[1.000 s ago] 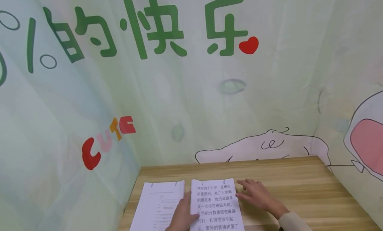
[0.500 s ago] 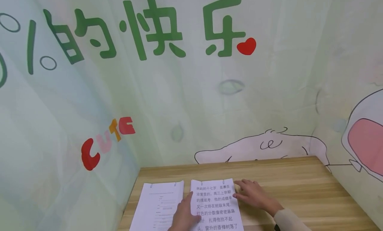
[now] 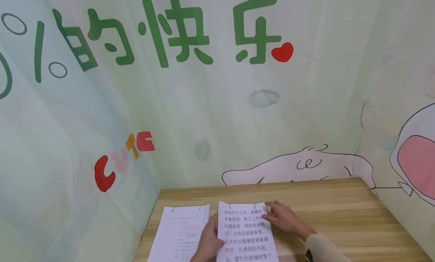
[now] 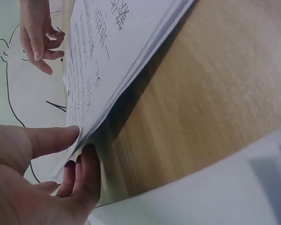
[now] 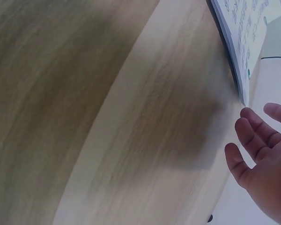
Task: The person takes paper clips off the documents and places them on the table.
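A clipped stack of paper (image 3: 244, 231) with large printed Chinese text lies on the wooden table, two clips along its far edge. My left hand (image 3: 208, 239) holds its left edge; in the left wrist view the thumb (image 4: 56, 140) presses on top and the curled fingers (image 4: 86, 176) are under the sheets. At the far right corner is my right hand (image 3: 287, 218), its fingertips at or just over the paper's edge. The right wrist view shows those fingers (image 5: 253, 140) loosely bent, beside the corner, with nothing gripped.
A second clipped stack (image 3: 180, 231) in smaller print lies to the left, a narrow gap away. The wooden table (image 3: 326, 201) meets a printed fabric wall (image 3: 210, 118) at the back and at both sides.
My right hand has shifted slightly left, its fingertips now reaching the paper's right edge. My left fingers have slid from over the left edge to beside and under it. The stacks barely moved.
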### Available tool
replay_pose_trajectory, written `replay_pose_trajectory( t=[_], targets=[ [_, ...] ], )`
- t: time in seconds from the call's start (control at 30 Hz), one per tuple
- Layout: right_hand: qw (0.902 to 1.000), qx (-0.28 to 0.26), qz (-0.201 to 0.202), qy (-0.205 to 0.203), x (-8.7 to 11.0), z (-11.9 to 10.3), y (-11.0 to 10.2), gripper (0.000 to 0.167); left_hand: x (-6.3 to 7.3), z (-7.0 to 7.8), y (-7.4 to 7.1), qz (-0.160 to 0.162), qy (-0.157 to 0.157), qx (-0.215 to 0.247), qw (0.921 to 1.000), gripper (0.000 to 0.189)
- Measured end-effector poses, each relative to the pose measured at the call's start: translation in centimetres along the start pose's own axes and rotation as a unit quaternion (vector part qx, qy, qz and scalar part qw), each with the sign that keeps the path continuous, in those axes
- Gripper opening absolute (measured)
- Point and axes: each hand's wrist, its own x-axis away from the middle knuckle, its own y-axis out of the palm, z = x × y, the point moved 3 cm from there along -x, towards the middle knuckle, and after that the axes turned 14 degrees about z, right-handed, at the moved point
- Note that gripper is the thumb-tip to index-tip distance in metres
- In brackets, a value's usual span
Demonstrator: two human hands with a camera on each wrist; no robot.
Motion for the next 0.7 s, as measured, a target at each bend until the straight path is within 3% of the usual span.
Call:
replay_pose_trajectory(
  t=[0.13, 0.3, 0.5, 0.7],
  targets=[
    [0.9999, -0.009, 0.003, 0.013, -0.20, 0.15, 0.10, 0.064, -0.28, 0.11, -0.25, 0.008, -0.022, 0.035, 0.9991, 0.078],
    [0.9994, -0.030, 0.010, 0.015, -0.14, 0.36, 0.15, 0.062, -0.52, 0.29, -0.41, 0.015, -0.021, 0.059, 0.9979, 0.052],
    [0.9983, -0.052, 0.011, 0.025, 0.24, 0.59, 0.45, 0.063, -0.08, -0.30, 0.16, 0.023, -0.008, 0.077, 0.9968, 0.048],
    [0.9985, -0.044, 0.019, 0.027, 0.27, 0.54, 0.50, 0.062, 0.18, -0.34, 0.54, 0.010, -0.003, 0.052, 0.9986, 0.055]
  ],
)
